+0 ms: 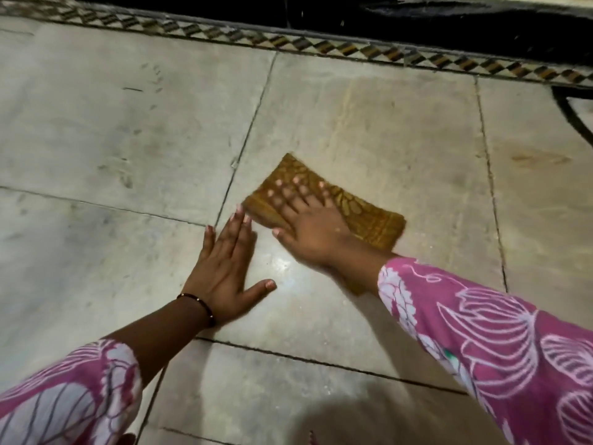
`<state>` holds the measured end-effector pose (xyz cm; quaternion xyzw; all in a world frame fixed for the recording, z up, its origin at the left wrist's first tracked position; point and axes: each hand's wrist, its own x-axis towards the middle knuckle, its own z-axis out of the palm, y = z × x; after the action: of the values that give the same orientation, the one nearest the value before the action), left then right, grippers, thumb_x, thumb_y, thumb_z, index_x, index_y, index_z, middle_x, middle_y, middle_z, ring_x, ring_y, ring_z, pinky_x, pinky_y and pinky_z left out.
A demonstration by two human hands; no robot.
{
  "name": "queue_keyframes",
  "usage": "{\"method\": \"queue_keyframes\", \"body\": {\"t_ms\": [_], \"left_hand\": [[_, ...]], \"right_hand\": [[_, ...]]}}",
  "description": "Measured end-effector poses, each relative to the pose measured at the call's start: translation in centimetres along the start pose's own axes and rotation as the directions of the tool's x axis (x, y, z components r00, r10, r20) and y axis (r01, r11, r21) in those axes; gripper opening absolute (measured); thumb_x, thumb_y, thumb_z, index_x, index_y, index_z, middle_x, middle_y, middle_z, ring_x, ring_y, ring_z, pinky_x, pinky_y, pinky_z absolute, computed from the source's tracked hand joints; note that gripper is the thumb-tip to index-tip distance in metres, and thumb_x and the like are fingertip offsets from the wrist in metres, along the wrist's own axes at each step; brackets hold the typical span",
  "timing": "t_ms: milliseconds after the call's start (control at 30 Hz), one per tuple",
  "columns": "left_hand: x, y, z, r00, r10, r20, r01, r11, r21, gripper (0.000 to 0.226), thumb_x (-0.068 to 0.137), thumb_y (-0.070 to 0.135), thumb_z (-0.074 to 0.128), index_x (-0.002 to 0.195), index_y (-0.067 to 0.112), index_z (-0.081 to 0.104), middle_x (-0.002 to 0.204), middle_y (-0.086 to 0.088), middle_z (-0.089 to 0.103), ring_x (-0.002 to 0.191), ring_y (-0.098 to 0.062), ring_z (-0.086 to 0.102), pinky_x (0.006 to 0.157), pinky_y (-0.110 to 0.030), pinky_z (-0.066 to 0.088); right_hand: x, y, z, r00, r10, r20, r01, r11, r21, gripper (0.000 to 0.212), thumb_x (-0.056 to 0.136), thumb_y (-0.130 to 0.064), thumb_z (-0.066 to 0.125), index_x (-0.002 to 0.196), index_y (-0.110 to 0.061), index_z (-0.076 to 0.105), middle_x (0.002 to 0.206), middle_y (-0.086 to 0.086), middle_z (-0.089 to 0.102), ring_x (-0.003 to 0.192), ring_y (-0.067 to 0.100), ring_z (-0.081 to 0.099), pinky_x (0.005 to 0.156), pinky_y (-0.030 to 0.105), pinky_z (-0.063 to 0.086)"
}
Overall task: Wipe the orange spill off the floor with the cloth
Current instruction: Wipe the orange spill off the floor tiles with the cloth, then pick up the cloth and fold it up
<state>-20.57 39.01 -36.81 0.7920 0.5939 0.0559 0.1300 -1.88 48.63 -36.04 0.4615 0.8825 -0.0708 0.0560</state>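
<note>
A folded, orange-brown patterned cloth (pixel 369 216) lies flat on the pale stone floor near the middle of the view. My right hand (pixel 308 226) presses down on it with fingers spread, blurred by motion. My left hand (pixel 224 271) rests flat on the floor just left of the cloth, fingers together and thumb out, holding nothing. A faint yellowish film (pixel 385 123) tints the tile beyond the cloth, and an orange smear (pixel 539 160) shows on the tile to the right.
Dark grout lines (pixel 247 139) divide the large floor tiles. A patterned brown-and-white border strip (pixel 321 48) runs along the far edge, with a black band (pixel 385 20) behind it. A dark curved inlay (pixel 574 117) sits at far right.
</note>
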Motion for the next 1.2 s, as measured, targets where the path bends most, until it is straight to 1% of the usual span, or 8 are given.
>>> {"method": "queue_keyframes", "body": {"t_ms": [233, 367, 467, 700, 833, 900, 1067, 1200], "left_hand": [[-0.5, 0.2, -0.4, 0.972, 0.232, -0.024, -0.231, 0.972, 0.033, 0.097, 0.081, 0.076, 0.032, 0.151, 0.015, 0.007, 0.16, -0.007, 0.005, 0.147, -0.028, 0.002, 0.113, -0.06, 0.002], [0.7, 0.9, -1.2, 0.833, 0.55, 0.056, -0.553, 0.832, 0.041, 0.064, 0.088, 0.056, 0.047, 0.139, 0.017, 0.045, 0.146, -0.004, 0.043, 0.141, -0.026, 0.028, 0.113, -0.055, 0.02], [0.9, 0.8, -0.4, 0.785, 0.62, 0.0, -0.617, 0.782, -0.087, 0.045, 0.093, 0.037, 0.049, 0.13, 0.012, 0.057, 0.137, -0.009, 0.053, 0.128, -0.026, 0.048, 0.105, -0.046, 0.037], [1.8, 3.1, -1.9, 0.936, 0.324, -0.135, -0.345, 0.922, -0.174, 0.033, 0.082, 0.027, 0.05, 0.114, 0.02, 0.051, 0.099, -0.012, 0.07, 0.085, -0.027, 0.066, 0.067, -0.029, 0.054], [0.4, 5.5, -4.0, 0.957, 0.088, -0.277, -0.197, 0.897, -0.395, 0.03, 0.088, 0.023, 0.044, 0.114, 0.024, 0.06, 0.107, -0.002, 0.067, 0.095, -0.016, 0.061, 0.085, -0.022, 0.045], [-0.4, 8.1, -5.7, 0.94, -0.02, -0.341, -0.158, 0.86, -0.486, 0.031, 0.089, 0.021, 0.044, 0.113, 0.019, 0.064, 0.113, 0.003, 0.065, 0.106, -0.013, 0.059, 0.094, -0.025, 0.044], [-2.0, 15.1, -11.9, 0.887, -0.281, -0.367, -0.034, 0.752, -0.658, 0.024, 0.088, 0.015, 0.047, 0.099, 0.02, 0.068, 0.096, 0.025, 0.065, 0.094, 0.003, 0.061, 0.08, -0.012, 0.043], [-4.7, 19.1, -20.9, 0.926, -0.226, -0.302, 0.002, 0.803, -0.596, 0.024, 0.089, 0.019, 0.045, 0.098, 0.016, 0.067, 0.088, 0.019, 0.065, 0.073, 0.008, 0.056, 0.065, -0.003, 0.036]], "right_hand": [[-11.4, 1.6, 0.6, 0.902, -0.405, 0.152, 0.409, 0.912, 0.003, 0.074, 0.091, -0.064, 0.031, 0.151, -0.033, 0.0, 0.159, -0.003, -0.006, 0.145, 0.021, -0.011, 0.114, 0.047, -0.012], [-17.0, 7.2, -0.5, 0.954, -0.253, 0.158, 0.257, 0.966, -0.006, 0.079, 0.088, -0.064, 0.036, 0.151, -0.027, 0.006, 0.159, -0.001, 0.008, 0.146, 0.022, 0.004, 0.116, 0.049, 0.011], [-18.9, 8.5, -0.1, 0.977, -0.188, 0.097, 0.19, 0.982, -0.014, 0.062, 0.089, -0.042, 0.038, 0.145, -0.019, 0.028, 0.149, 0.007, 0.038, 0.137, 0.026, 0.036, 0.105, 0.046, 0.04], [-17.2, 8.9, -1.8, 0.978, -0.103, -0.182, 0.137, 0.973, 0.186, 0.05, 0.067, -0.003, 0.078, 0.115, -0.012, 0.066, 0.106, 0.008, 0.071, 0.087, 0.026, 0.07, 0.057, 0.035, 0.058], [-18.6, 8.9, -4.1, 0.969, 0.209, -0.131, -0.045, 0.673, 0.739, 0.039, 0.082, -0.007, 0.067, 0.114, -0.029, 0.067, 0.114, -0.021, 0.064, 0.106, -0.001, 0.06, 0.089, 0.019, 0.048], [-20.0, 8.8, -5.8, 0.941, 0.323, -0.1, -0.085, 0.514, 0.854, 0.038, 0.086, -0.004, 0.063, 0.104, -0.038, 0.067, 0.107, -0.034, 0.063, 0.105, -0.01, 0.058, 0.088, 0.007, 0.042], [-24.7, 7.3, -13.4, 0.915, 0.393, -0.092, -0.126, 0.493, 0.861, 0.032, 0.085, -0.014, 0.059, 0.092, -0.043, 0.07, 0.097, -0.032, 0.066, 0.096, -0.008, 0.062, 0.085, 0.011, 0.045], [-29.6, 5.9, -23.6, 0.91, 0.415, -0.01, -0.218, 0.498, 0.84, 0.034, 0.079, -0.014, 0.051, 0.094, -0.04, 0.067, 0.086, -0.032, 0.066, 0.084, -0.007, 0.063, 0.077, 0.009, 0.044]]}}
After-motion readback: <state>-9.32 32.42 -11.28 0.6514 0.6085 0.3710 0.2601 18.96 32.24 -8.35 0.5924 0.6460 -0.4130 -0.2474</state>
